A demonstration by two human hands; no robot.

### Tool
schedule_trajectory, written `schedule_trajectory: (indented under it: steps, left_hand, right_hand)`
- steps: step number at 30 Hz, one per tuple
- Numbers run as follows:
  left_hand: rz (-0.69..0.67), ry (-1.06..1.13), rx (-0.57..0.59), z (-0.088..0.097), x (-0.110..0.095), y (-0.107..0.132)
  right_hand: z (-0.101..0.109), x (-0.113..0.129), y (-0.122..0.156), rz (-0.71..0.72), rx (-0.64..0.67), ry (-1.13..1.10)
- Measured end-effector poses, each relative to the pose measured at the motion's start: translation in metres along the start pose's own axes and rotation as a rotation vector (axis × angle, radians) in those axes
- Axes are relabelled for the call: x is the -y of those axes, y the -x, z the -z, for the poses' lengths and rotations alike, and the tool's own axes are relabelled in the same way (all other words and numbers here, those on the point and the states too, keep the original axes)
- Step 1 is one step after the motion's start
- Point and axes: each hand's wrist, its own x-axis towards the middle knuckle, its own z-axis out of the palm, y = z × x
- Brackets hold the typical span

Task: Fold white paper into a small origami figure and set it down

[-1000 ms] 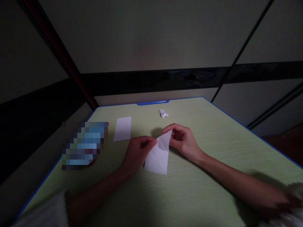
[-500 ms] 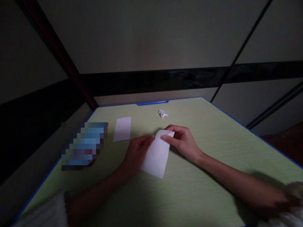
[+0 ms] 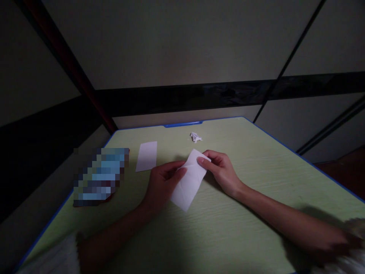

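A creased white paper sheet [image 3: 189, 180] lies slanted near the middle of the pale green table [image 3: 245, 213]. My left hand [image 3: 162, 184] pinches its left edge between thumb and fingers. My right hand [image 3: 221, 169] grips its far right corner, the fingers curled over the paper. Both hands rest low on the tabletop, close together.
A second flat white sheet [image 3: 146, 156] lies to the left, beyond my left hand. A small folded paper figure [image 3: 195, 137] sits near the far edge. A blurred-out object [image 3: 98, 176] lies at the table's left side. The blue-trimmed table edges run left and right; walls stand behind.
The folded-up top corner of the paper has been opened out, and the sheet now lies flatter and more slanted. Both hands kept hold and shifted slightly.
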Motion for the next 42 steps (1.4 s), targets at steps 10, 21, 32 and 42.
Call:
schedule_trajectory:
  steps: [10, 21, 32, 42]
  left_hand:
    - [-0.16, -0.051, 0.073, 0.0067, 0.0028, -0.0002]
    - [-0.068, -0.011, 0.035, 0.0026, -0.0033, 0.0003]
    - [-0.037, 0.031, 0.017, 0.0013, 0.0004, -0.0028]
    - [-0.041, -0.029, 0.078, -0.002, -0.0008, -0.0026]
  right_hand:
    - [0.0, 0.0013, -0.0003, 0.081, -0.02, -0.013]
    - [-0.0007, 0.0053, 0.0008, 0.155, 0.024, 0.008]
    - [-0.0012, 0.0028, 0.0022, 0.049, 0.118, -0.112]
    - [-0.0063, 0.0025, 0.0037, 0.043, 0.166, -0.015]
